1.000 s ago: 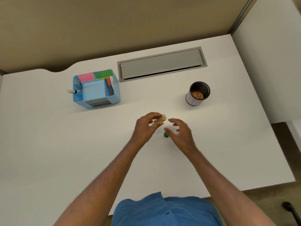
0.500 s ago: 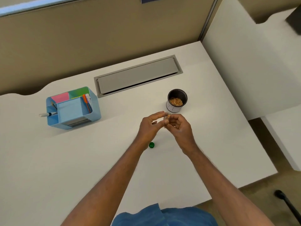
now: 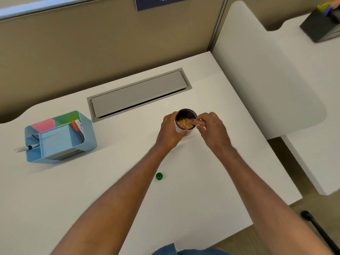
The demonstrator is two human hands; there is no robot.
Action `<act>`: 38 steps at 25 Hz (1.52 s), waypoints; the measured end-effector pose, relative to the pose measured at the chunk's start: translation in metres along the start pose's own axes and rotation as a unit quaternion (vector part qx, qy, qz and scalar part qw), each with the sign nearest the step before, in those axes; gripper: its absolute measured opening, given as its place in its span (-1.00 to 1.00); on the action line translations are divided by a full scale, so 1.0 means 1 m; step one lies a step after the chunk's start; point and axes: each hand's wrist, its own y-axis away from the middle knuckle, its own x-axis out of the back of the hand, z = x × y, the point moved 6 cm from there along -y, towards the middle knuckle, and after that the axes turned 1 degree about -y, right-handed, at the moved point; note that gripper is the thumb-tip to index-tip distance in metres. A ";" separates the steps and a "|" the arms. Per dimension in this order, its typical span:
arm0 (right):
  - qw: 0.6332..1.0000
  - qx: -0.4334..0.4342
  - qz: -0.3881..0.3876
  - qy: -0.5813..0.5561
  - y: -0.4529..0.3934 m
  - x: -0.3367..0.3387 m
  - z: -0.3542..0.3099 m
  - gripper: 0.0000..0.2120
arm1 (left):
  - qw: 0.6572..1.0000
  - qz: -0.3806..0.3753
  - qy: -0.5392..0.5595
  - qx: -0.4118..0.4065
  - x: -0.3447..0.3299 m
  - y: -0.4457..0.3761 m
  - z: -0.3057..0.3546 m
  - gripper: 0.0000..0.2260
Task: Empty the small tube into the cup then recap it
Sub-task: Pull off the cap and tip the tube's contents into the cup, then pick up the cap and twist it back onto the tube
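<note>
Up top in the head view, a tan partition wall [image 3: 110, 43] ran behind a white bench [image 3: 202, 181], with a grey cable hatch [image 3: 138, 92] set into the bench near the back. A second white surface [image 3: 276, 80] sat off to the right, carrying a dark organizer [image 3: 322, 28] in the far corner. Floor looked brownish at the lower right, with a black chair leg or similar poking in, hard to tell.

Count-wise: one cup [image 3: 185, 121], dark inside and holding orange-tan bits, stood mid-bench. One small tube [image 3: 196, 122], clear, was tipped with its open end over the cup's rim on the right side. One green cap [image 3: 159, 176] lay alone on the bench, well apart from the cup and closer to the person. One blue desk organizer [image 3: 60, 138] sat at the left with pink and green sticky pads, an orange pen, and one white marker [image 3: 26, 148] sticking out its side.

Two hands: the left hand [image 3: 170, 131] had its fingers wrapped around the cup's left side, and the right hand [image 3: 213, 129] had its fingers pinching the small tube. A bit of blue shirt [image 3: 184, 251] showed at the bottom edge.
</note>
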 end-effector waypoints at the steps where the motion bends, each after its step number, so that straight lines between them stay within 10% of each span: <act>1: 1.000 0.007 -0.010 0.015 -0.005 -0.001 -0.003 -0.77 | 1.000 0.002 -0.009 -0.006 -0.003 -0.004 0.000 -0.28; 18: 0.999 0.009 -0.028 0.034 -0.017 -0.007 -0.008 -0.68 | 0.999 0.032 -0.033 -0.015 -0.014 -0.013 -0.005 -0.27; 23: 0.991 -0.067 0.014 -0.111 -0.012 -0.004 0.003 -0.71 | 0.999 0.030 -0.036 -0.009 -0.015 -0.012 -0.007 -0.27; 31: 0.711 -0.292 -0.023 -0.639 0.073 -0.056 -0.002 -0.79 | 0.985 0.058 0.149 0.063 0.017 0.041 -0.012 -0.56; 38: 0.709 -0.281 -0.089 -0.641 0.128 -0.103 -0.029 -0.78 | 0.967 0.012 0.242 0.081 0.024 0.108 -0.030 -0.83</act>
